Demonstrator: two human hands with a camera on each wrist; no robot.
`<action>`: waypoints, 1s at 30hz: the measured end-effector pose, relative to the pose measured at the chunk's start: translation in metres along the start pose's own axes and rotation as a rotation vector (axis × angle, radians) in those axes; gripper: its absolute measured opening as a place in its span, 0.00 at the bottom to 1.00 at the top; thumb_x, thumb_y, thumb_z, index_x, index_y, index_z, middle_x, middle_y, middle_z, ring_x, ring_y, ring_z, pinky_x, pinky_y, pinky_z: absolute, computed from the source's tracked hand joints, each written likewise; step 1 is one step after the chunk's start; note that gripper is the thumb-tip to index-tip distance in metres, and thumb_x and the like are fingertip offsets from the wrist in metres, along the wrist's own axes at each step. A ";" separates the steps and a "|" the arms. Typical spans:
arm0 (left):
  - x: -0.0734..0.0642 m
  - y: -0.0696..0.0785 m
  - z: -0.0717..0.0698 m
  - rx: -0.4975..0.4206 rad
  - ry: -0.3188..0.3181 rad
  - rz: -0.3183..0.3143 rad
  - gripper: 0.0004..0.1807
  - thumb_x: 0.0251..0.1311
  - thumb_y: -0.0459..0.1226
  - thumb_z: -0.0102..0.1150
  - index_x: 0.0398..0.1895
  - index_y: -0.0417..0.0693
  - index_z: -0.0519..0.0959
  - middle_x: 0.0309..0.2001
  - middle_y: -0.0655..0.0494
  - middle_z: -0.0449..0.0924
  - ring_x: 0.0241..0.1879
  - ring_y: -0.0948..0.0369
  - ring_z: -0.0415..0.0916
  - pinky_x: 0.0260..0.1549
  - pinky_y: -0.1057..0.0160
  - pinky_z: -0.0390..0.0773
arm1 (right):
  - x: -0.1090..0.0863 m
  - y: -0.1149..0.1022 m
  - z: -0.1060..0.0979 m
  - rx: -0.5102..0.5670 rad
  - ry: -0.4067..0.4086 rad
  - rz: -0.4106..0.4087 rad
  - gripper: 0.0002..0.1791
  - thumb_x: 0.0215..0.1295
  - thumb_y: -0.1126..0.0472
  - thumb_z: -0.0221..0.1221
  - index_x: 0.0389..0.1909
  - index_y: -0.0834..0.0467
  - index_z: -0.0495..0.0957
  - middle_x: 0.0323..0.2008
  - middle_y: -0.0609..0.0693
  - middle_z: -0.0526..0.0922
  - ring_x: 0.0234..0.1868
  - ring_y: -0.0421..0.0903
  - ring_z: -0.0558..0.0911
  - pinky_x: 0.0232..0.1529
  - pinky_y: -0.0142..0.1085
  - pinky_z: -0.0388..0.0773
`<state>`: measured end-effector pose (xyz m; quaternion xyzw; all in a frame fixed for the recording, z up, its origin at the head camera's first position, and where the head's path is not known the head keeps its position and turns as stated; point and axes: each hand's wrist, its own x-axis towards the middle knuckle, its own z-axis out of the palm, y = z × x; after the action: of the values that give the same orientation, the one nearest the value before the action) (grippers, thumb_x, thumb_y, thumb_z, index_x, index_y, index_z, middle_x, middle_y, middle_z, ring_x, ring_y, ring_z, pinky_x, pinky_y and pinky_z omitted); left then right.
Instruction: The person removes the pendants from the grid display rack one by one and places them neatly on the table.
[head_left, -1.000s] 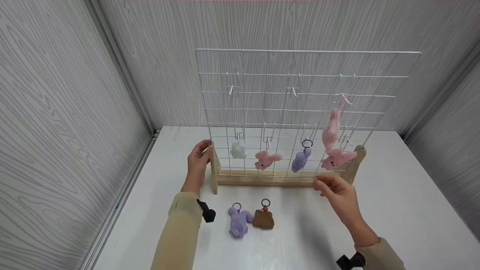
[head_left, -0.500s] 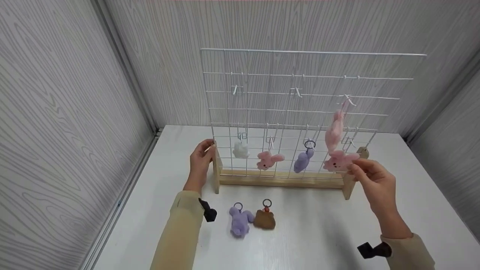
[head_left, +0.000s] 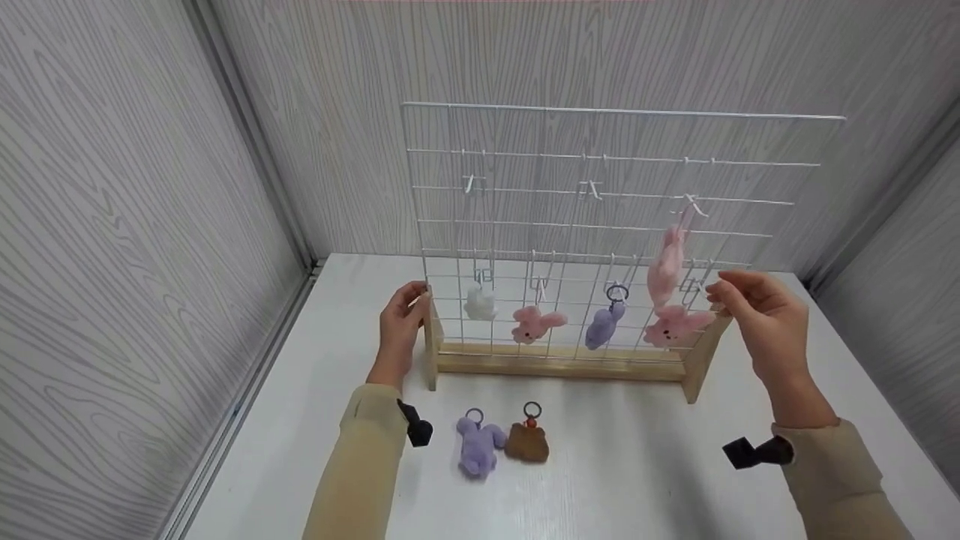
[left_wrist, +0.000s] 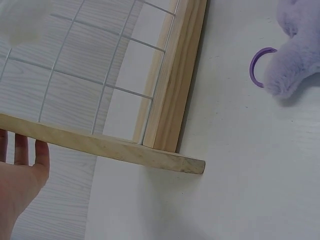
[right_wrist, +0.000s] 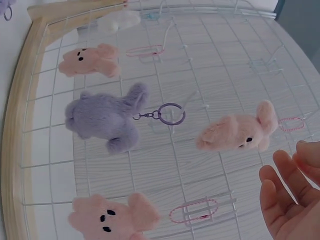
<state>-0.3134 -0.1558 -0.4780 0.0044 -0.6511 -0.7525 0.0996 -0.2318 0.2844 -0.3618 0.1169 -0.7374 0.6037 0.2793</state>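
Note:
In the head view a white wire-grid display rack [head_left: 555, 366] with a wooden base stands upright. My left hand [head_left: 400, 322] grips its left wooden post [left_wrist: 115, 150] near the top, with fingertips against the post's outer side. At the right post, my right hand [head_left: 776, 322] is raised with loosely bent fingers, and nothing shows between them. Nearest to it are two pink rabbit plush keychains, an upper one [head_left: 666, 268] and a lower one [head_left: 673, 328]. Also hanging from hooks are a purple plush keychain [right_wrist: 102, 120], another pink rabbit [head_left: 534, 325] and a white plush [head_left: 480, 302].
On the white table before the rack lie a purple plush keychain [head_left: 477, 448] with a ring and a brown plush keychain [head_left: 527, 442]. Two upper hooks [head_left: 470, 184] carry nothing. Wood-grain panels [head_left: 187, 225] enclose the table at the back and sides.
My right hand has moved right and then up, from the base to the lower pink rabbit, then to the top of the right post. My left hand stays on the left post.

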 end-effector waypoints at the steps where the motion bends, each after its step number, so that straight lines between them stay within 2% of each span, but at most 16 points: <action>1: 0.000 0.001 0.000 -0.002 0.000 0.003 0.18 0.65 0.40 0.53 0.57 0.47 0.71 0.57 0.55 0.70 0.56 0.60 0.69 0.53 0.58 0.70 | 0.004 -0.002 0.001 0.018 0.003 -0.004 0.10 0.61 0.67 0.60 0.42 0.69 0.78 0.31 0.54 0.82 0.34 0.45 0.80 0.32 0.27 0.76; 10: -0.001 0.001 0.000 -0.007 -0.012 0.022 0.17 0.66 0.39 0.52 0.58 0.49 0.71 0.57 0.55 0.70 0.56 0.61 0.68 0.53 0.59 0.70 | 0.031 -0.015 0.011 0.113 -0.001 -0.024 0.11 0.60 0.68 0.61 0.42 0.69 0.79 0.33 0.56 0.83 0.34 0.47 0.80 0.31 0.28 0.76; 16: -0.001 -0.003 -0.001 -0.024 -0.016 0.025 0.19 0.65 0.40 0.53 0.58 0.47 0.71 0.57 0.55 0.70 0.56 0.61 0.68 0.53 0.59 0.70 | 0.047 -0.025 0.017 0.046 -0.010 -0.042 0.12 0.60 0.66 0.61 0.43 0.67 0.79 0.34 0.55 0.82 0.35 0.47 0.80 0.32 0.28 0.76; 22: -0.001 0.000 0.000 -0.028 -0.002 0.001 0.19 0.66 0.39 0.53 0.58 0.48 0.71 0.57 0.56 0.69 0.56 0.61 0.68 0.53 0.59 0.69 | 0.059 -0.029 0.023 0.043 -0.017 -0.032 0.13 0.59 0.64 0.62 0.42 0.68 0.79 0.34 0.58 0.81 0.34 0.49 0.79 0.30 0.28 0.76; 25: -0.001 0.001 0.001 -0.025 0.003 -0.009 0.19 0.65 0.40 0.53 0.58 0.49 0.71 0.58 0.56 0.69 0.57 0.61 0.68 0.54 0.59 0.69 | 0.064 -0.029 0.026 0.017 -0.026 -0.035 0.14 0.59 0.63 0.63 0.42 0.69 0.79 0.34 0.58 0.82 0.33 0.48 0.79 0.29 0.28 0.75; 30: -0.001 0.000 0.001 -0.021 0.003 -0.023 0.19 0.65 0.41 0.54 0.58 0.49 0.71 0.59 0.55 0.69 0.58 0.60 0.67 0.54 0.58 0.69 | 0.068 -0.029 0.029 -0.059 -0.029 -0.025 0.13 0.59 0.62 0.63 0.42 0.66 0.80 0.33 0.53 0.82 0.31 0.43 0.78 0.31 0.26 0.75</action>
<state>-0.3122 -0.1547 -0.4779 0.0119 -0.6428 -0.7604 0.0919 -0.2806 0.2607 -0.3033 0.1268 -0.7574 0.5764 0.2795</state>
